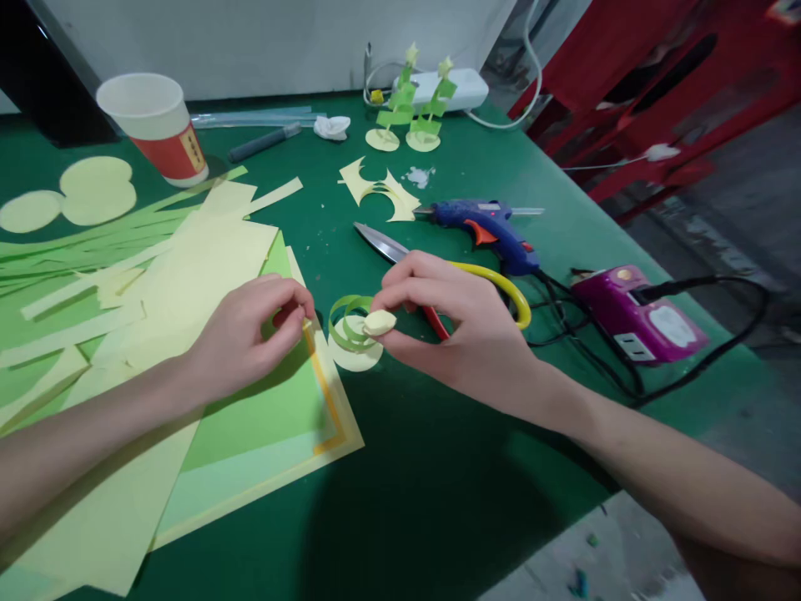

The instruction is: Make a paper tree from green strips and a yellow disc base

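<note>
My right hand (456, 325) pinches a small pale-yellow folded paper piece (380, 323) between thumb and fingers. To its left, my left hand (256, 325) is closed over the paper stack, a tiny yellowish paper scrap (306, 324) showing at its fingertips. Between the hands, a pale paper disc (355, 357) lies on the table with a curled green paper strip (338, 321) standing on it. Scissors (519, 300) with yellow and red handles lie partly hidden behind my right hand.
Paper sheets (250, 434) and strips cover the left side. Farther back are a paper cup (150, 125), two small green paper plants (397, 108) and a white power strip (460, 88). A blue glue gun (488, 229) and purple power adapter (638, 313) with black cords sit right.
</note>
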Demonstrator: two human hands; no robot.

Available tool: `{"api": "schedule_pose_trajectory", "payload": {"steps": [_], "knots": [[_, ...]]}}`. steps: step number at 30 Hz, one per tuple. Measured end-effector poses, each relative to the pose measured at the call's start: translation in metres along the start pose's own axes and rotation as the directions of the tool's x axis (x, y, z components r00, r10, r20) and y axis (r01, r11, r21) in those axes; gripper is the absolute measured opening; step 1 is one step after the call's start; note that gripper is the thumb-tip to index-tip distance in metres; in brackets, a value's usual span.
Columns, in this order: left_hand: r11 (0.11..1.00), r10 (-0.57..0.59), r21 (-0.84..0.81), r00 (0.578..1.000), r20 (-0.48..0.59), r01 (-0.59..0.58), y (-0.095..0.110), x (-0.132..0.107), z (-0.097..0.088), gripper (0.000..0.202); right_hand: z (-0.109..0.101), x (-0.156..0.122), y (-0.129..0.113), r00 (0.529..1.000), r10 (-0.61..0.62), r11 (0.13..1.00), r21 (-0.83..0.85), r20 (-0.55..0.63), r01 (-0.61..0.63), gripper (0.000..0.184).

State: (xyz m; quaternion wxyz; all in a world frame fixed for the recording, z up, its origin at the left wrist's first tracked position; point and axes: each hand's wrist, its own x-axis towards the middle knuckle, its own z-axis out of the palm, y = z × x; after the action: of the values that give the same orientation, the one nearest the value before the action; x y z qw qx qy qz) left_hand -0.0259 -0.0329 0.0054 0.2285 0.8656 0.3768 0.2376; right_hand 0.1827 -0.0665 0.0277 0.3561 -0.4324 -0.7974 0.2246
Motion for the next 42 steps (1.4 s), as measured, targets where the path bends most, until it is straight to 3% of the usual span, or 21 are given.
{"api": "schedule_pose_trajectory", "payload": {"steps": [5, 10, 22, 36, 40, 42], "knots": [[0.99, -0.01, -0.144, 0.998, -0.06, 0.001, 0.017, 0.006, -0.002, 0.006, -0.007, 0.005, -0.004, 0.991, 0.108, 0.993, 0.06, -0.078, -0.104, 0.01], [0.955, -0.148, -0.264, 0.988, -0.04, 0.133, 0.03, 0.018, 0.001, 0.014, -0.013, 0.01, -0.003, 0.98, 0.154, 0.979, 0.152, -0.13, -0.134, 0.011], [0.747, -0.294, -0.619, 0.956, 0.02, 0.243, 0.027, 0.023, 0.014, 0.006, -0.011, 0.011, -0.004, 0.986, 0.121, 0.971, 0.219, -0.117, -0.093, 0.008], [0.682, -0.304, -0.688, 0.952, 0.039, 0.246, 0.022, 0.02, 0.019, 0.007, -0.007, 0.01, -0.002, 0.98, 0.142, 0.965, 0.238, -0.139, -0.106, 0.01], [0.68, -0.32, -0.712, 0.945, -0.069, 0.178, 0.021, 0.021, 0.019, 0.037, -0.007, 0.011, -0.003, 0.973, 0.159, 0.969, 0.215, -0.167, -0.121, 0.011], [0.751, -0.272, -0.654, 0.947, -0.173, 0.096, 0.022, 0.022, 0.017, 0.043, -0.007, 0.011, -0.003, 0.973, 0.157, 0.974, 0.189, -0.17, -0.125, 0.01]]}}
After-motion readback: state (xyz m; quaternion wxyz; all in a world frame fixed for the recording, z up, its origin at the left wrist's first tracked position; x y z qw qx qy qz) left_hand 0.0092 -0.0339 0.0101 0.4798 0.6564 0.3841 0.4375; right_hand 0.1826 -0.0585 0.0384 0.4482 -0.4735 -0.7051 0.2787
